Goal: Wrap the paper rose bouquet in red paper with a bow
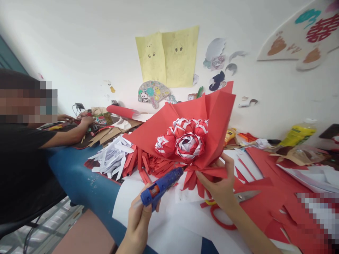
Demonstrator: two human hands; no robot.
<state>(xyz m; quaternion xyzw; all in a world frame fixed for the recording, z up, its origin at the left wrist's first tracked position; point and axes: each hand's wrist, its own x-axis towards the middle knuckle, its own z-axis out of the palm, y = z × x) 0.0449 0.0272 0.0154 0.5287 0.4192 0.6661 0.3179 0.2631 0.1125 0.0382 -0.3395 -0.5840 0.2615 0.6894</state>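
My left hand (139,215) is wrapped round a blue hot glue gun (161,185). The gun's nozzle points up and right, at the gathered base of a paper flower bouquet (190,145). Several folded red-and-white paper flowers sit inside the bouquet's red paper wrap (156,123). At the base, my right hand (221,180) pinches the wrap, thumb in front and fingers partly hidden behind it. Below the pinch a fringe of red paper (194,181) hangs down. Whether the nozzle touches the paper, I cannot tell.
White paper strips (112,157) and red strips (159,164) are heaped behind the gun. Red-handled scissors (222,218) lie under my right forearm. Red paper sheets (265,201) cover the right side. At the left a person in black (29,158) reaches over the table. A yellow bottle (299,134) stands back right.
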